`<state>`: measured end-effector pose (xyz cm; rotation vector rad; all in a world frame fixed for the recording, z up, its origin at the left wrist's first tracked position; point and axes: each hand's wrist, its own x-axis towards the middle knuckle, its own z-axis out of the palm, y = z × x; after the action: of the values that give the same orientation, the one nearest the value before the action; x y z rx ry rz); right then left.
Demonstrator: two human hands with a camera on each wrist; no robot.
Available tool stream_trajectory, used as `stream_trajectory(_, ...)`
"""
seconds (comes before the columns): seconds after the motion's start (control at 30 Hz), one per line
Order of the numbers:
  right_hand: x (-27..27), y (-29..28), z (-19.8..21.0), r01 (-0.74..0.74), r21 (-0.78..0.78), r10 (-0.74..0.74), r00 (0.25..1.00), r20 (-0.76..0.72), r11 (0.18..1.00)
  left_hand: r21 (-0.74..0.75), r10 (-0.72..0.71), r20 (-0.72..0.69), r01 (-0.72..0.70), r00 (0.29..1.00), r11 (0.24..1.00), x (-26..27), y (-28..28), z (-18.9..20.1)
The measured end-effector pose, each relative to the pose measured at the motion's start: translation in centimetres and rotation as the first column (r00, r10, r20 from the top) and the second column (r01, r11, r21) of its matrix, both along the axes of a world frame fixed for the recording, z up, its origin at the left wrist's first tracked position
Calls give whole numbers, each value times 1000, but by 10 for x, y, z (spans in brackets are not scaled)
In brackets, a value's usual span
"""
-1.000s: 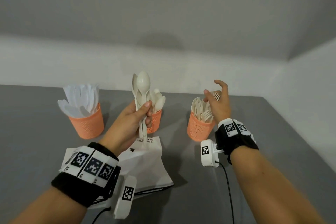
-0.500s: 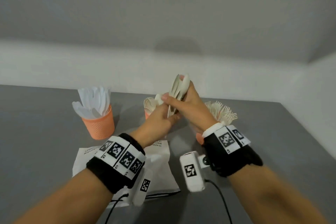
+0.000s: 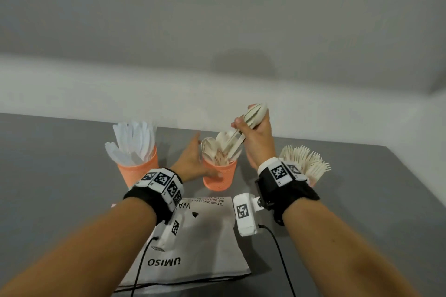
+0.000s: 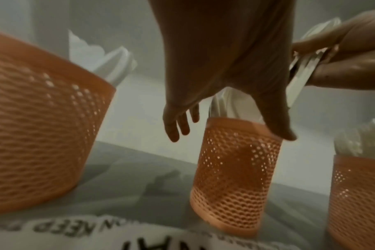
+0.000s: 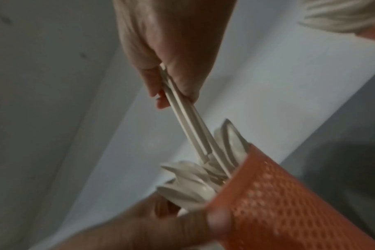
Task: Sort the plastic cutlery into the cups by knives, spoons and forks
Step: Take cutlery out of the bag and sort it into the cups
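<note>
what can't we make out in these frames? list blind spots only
- Fork cup, head view: the right wrist band covers nearly all of it.
- Spoon count in the right hand, all views: the handles overlap and the fingers cover them.
- Bottom of the spoon cup, right wrist view: cut off by the frame edge.
- Small print on the white bag, head and left wrist views: blurred, partly under the left wrist camera.
- Left hand fingers, head view: hidden behind the spoon cup.

You are looking at a grey table point(image 3: 60, 176) carrying three orange mesh cups point(image 3: 218, 177) in a row. A printed white bag point(image 3: 205, 236) is lying flat in front of them.
</note>
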<state>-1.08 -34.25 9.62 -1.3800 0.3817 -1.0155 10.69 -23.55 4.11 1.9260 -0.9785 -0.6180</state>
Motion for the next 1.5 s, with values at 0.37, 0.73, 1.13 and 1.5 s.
stream_trajectory(0.37,21,-12,-39,-48,-379,-40,974,-222,924,-132,5,-100,-19,995,991,2,-22,-21)
stream_trajectory(0.73,27,-3,-42,-402,-745,-456,605,-652,533,-148,25,-112,-42,993,988,1,-23,-22)
stream_trajectory(1.13,-39,54,-15,-620,-595,101,731,-675,511,158,-358,375,322,855,934,-40,108,33)
stream_trajectory(1.5,-69,99,-58,-702,-645,-163,628,-761,303,273,-146,625,-39,767,961,-64,205,-41)
